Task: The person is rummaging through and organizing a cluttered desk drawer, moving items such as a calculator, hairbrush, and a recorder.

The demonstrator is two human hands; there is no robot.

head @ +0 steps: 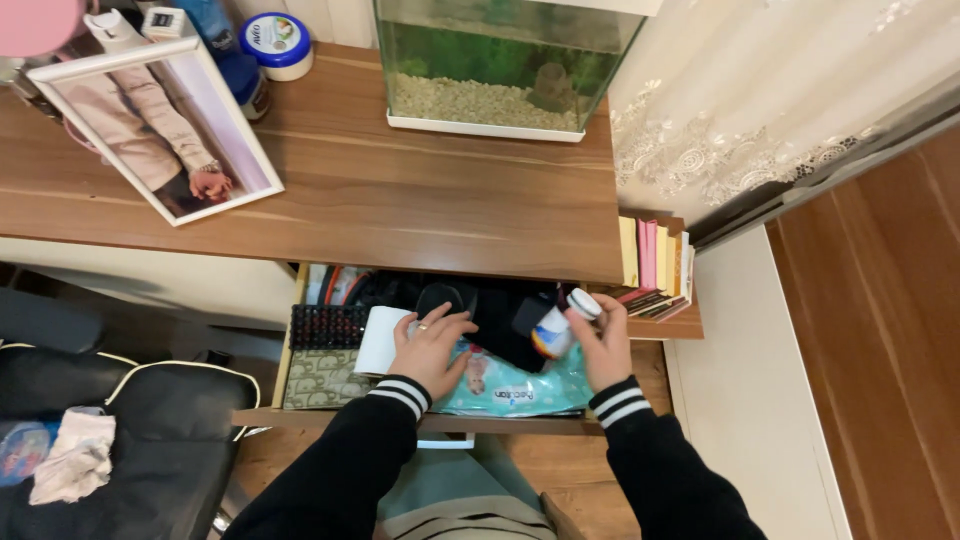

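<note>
Both arms reach forward in black, white-striped cuffs; the left hand (432, 345) lies palm-down, the right hand (603, 345) closed in a grip.

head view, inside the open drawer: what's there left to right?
Patterned pouch → white paper roll → left hand on the teal wipes pack → small white-capped bottle in the right hand → stack of coloured books on the shelf beside the drawer.
</note>
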